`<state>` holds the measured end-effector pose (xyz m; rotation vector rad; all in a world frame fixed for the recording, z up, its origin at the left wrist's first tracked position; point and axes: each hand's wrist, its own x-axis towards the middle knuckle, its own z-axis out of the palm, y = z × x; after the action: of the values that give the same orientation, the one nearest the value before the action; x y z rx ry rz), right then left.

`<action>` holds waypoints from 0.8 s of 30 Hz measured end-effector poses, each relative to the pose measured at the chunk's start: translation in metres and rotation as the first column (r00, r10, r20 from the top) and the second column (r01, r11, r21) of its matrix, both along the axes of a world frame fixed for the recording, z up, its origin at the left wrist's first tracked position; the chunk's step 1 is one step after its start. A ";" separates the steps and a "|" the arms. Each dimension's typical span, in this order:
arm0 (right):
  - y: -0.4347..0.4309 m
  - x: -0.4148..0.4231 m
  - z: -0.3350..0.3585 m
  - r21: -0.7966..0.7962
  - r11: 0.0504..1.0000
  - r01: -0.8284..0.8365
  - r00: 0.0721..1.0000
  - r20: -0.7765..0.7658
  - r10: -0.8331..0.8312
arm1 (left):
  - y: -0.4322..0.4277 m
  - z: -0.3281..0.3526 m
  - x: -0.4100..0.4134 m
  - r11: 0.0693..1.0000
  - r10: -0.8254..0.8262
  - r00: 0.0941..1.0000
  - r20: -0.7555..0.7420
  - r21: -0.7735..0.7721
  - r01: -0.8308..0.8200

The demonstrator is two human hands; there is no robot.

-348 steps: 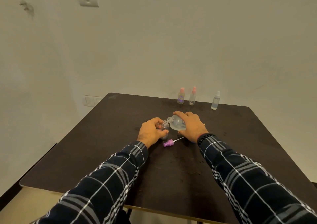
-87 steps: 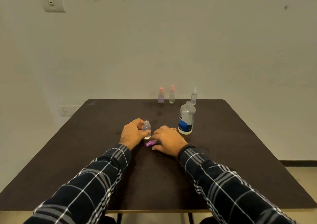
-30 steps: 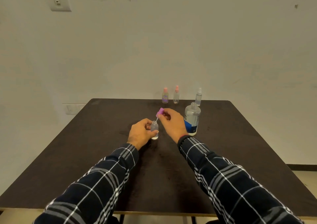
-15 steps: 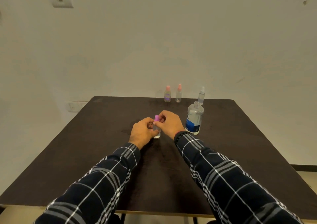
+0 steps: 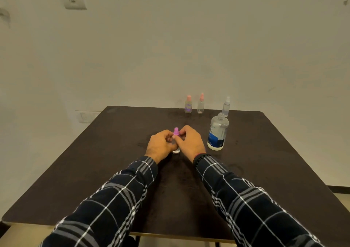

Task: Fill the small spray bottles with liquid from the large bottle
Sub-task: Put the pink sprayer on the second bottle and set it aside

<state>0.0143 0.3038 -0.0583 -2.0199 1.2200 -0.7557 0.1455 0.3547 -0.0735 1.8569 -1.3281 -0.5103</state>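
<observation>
Small spray bottle [image 5: 176,150], purple cap [image 5: 176,131], centre of desk [image 5: 106,171].
Left hand [image 5: 161,145] grips bottle body; right hand [image 5: 191,142] pinches cap. Large bottle [image 5: 217,133], uncapped, upright, just right.

four small spray bottles [image 5: 188,104], one large bottle [image 5: 217,133]

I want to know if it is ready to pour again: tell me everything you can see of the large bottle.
The large bottle is clear, plastic by its look, with rounded shoulders and a blue and white label on its lower half. Its neck is open, no cap on it. It stands upright on the dark table, right of the right hand and apart from it; no hand touches it. How full it is cannot be told.
</observation>
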 end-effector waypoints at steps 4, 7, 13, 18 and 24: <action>0.009 -0.002 -0.004 -0.056 0.995 0.082 0.996 -0.015 -0.083 | -0.001 0.000 0.001 1.000 0.003 1.000 -0.011 0.012 -0.003; 0.005 -0.003 -0.008 -0.048 0.999 -0.020 0.995 0.094 0.024 | -0.001 -0.001 0.002 1.000 -0.002 1.000 -0.023 0.009 0.002; -0.004 0.002 -0.004 0.044 0.998 -0.046 0.993 0.109 0.041 | 0.000 -0.001 0.003 0.999 -0.032 0.999 0.005 -0.008 0.032; 0.000 0.010 0.000 0.124 0.992 -0.033 0.994 0.107 0.020 | -0.001 -0.001 0.003 0.999 -0.020 1.000 0.024 0.037 0.019; 0.001 0.005 -0.007 0.077 0.996 -0.035 0.991 0.128 0.024 | 0.000 -0.004 0.004 0.999 -0.035 0.999 0.011 -0.001 0.035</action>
<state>0.0191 0.3047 -0.0656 -1.8917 1.1275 -0.7962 0.1497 0.3543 -0.0773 1.8411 -1.3698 -0.5180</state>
